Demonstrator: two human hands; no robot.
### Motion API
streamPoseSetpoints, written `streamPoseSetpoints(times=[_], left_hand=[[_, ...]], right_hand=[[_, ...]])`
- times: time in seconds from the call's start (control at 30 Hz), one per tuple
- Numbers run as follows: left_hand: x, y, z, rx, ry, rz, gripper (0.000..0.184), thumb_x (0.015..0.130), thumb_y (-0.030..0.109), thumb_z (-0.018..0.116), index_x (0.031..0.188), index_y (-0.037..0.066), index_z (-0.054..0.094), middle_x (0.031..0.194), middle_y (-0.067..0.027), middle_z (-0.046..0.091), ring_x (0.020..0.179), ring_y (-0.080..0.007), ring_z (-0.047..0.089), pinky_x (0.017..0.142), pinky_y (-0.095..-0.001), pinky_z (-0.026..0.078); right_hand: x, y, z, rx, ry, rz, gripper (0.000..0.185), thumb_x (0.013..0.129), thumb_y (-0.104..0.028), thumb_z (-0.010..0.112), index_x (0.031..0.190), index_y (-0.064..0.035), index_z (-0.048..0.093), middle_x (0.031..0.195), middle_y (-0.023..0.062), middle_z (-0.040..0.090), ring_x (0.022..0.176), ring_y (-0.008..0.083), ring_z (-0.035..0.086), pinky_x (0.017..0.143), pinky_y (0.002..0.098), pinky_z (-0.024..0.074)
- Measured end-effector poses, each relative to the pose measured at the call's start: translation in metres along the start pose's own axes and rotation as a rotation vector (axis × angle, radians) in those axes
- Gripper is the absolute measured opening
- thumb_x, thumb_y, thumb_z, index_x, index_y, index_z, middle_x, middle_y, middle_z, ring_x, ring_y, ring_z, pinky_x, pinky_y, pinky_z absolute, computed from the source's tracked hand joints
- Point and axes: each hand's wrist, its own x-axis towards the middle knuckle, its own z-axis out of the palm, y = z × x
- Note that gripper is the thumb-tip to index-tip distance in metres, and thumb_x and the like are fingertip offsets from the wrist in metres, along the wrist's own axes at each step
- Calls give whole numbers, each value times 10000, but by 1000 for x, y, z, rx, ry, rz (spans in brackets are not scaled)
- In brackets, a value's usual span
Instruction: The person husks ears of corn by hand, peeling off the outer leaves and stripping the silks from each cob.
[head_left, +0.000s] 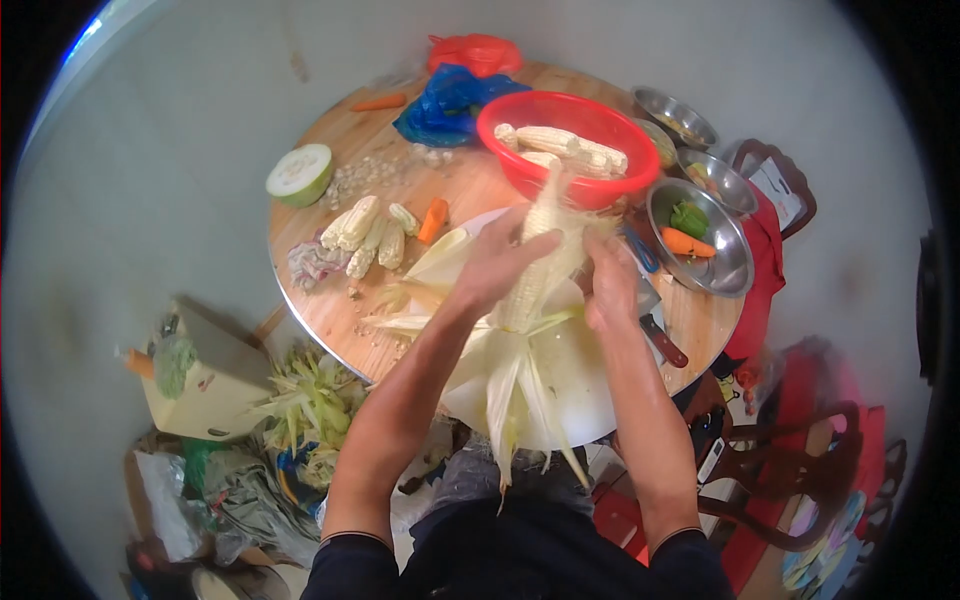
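A pale corn cob [528, 285] stands over the white cutting board [580, 400], its tip pointing away from me. My left hand [505, 255] is wrapped round the cob's left side. On the other side, my right hand [608, 275] is closed on corn husk [575, 250] with fine silk. Peeled-back husk leaves [512, 385] hang from the cob's base toward me, and others spread left. Just beyond the hands is a red basin [570, 105] with several peeled cobs [575, 147] in it. Near my right wrist lies a knife [665, 342] with a brown handle.
Several short corn pieces [360, 228], a carrot piece [433, 220] and a cut melon [302, 174] sit on the round table's left. A steel bowl [735, 265] holds a carrot and green pepper. Blue plastic bag [450, 105] lies behind. Husks [310, 395] pile beside a bin [215, 400].
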Motion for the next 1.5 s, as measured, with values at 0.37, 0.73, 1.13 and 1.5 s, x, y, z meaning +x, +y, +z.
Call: streamPoseSetpoints(times=[0.37, 0.73, 1.13, 1.5], left_hand=[[-15, -21, -4, -97, 224, 46, 402, 1063, 318, 561, 1262, -31, 574, 1121, -103, 654, 1038, -149, 597, 916, -320, 478], [-1, -34, -22, -415, 157, 153, 473, 1039, 474, 457, 1124, 32, 604, 928, -116, 623, 795, -207, 595, 703, -356, 494], [22, -40, -18, -745, 314, -74, 447, 1055, 474, 411, 1134, 65, 574, 960, -102, 601, 807, -237, 586, 675, -376, 496], [8, -28, -38, -467, 7, 34, 489, 1045, 463, 475, 1231, 22, 575, 1042, -108, 634, 916, -223, 623, 803, -389, 525]], right_hand=[[-20, 57, -2, 504, -327, -130, 217, 1049, -114, 471, 1242, -96, 569, 1126, 39, 662, 968, 182, 630, 893, 368, 512], [-113, 42, -29, 202, -236, -105, 111, 1031, -129, 381, 986, -89, 474, 740, -7, 398, 705, 137, 388, 726, 352, 373], [-152, 55, -55, 119, -222, -292, 142, 1038, -117, 400, 998, -37, 509, 821, 36, 494, 746, 142, 438, 779, 346, 413], [-124, 56, -59, -636, -548, -225, 258, 968, 4, 401, 1142, 15, 592, 968, 101, 628, 918, 193, 602, 887, 322, 478]])
